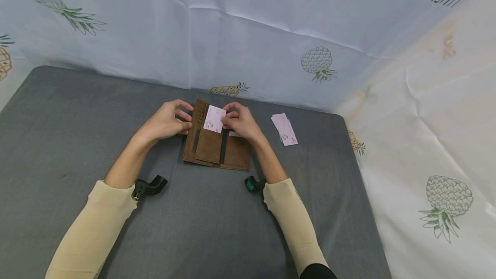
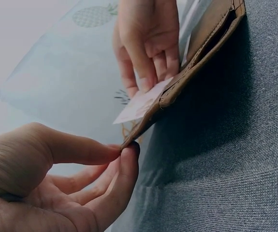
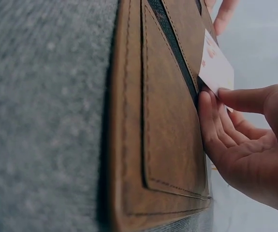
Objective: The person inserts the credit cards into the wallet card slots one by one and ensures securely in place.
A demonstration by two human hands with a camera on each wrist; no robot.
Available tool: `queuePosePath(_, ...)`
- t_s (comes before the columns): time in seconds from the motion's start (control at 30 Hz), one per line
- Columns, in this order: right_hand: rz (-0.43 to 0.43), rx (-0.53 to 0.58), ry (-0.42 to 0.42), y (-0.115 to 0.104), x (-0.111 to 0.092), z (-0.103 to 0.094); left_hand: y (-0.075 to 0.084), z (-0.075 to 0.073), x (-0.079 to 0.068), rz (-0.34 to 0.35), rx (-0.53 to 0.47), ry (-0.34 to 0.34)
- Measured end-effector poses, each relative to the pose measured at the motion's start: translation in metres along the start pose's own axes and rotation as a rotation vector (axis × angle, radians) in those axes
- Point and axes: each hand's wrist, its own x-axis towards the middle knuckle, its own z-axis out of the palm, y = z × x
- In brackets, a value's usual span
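pale card (image 1: 213,119) between the hands (image 1: 167,119) (image 1: 242,123)

From the head, looks forward and down from high up and well back, taking in both forearms (image 1: 129,162), much of the tabletop (image 1: 205,227) and the pineapple-print cloth (image 1: 248,33) behind
From the left wrist, looks low and close past the left grip (image 1: 165,120), along the edge of the wallet (image 1: 209,145); rolled sideways, with tabletop up the right side and the right grip (image 1: 242,123) farther off at top
From the right wrist, looks low across the wallet's face, very close; rolled too, with tabletop at left, right grip at right, left fingertips (image 3: 225,17) clipped at top
Shares wallet, pale card (image 1: 214,119) and grips across all three
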Motion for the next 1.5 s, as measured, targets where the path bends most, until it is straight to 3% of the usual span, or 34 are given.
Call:
queuePosePath(0.37, 0.004, -0.118, -0.046, -0.002, -0.003, -0.002, 0.002, 0.000, 0.000, -0.001, 0.001, 0.005)
queuePosePath(0.73, -0.063, -0.276, -0.072, -0.002, -0.005, -0.004, 0.001, 0.000, 0.002, 0.002, 0.004, 0.010)
queuePosePath(1.3, -0.071, -0.363, -0.134, -0.002, -0.008, -0.007, 0.002, -0.001, 0.001, -0.011, -0.002, -0.003)
queuePosePath(1.5, -0.078, -0.322, -0.113, 0.000, -0.009, -0.012, 0.000, -0.001, 0.001, -0.010, -0.010, -0.004)
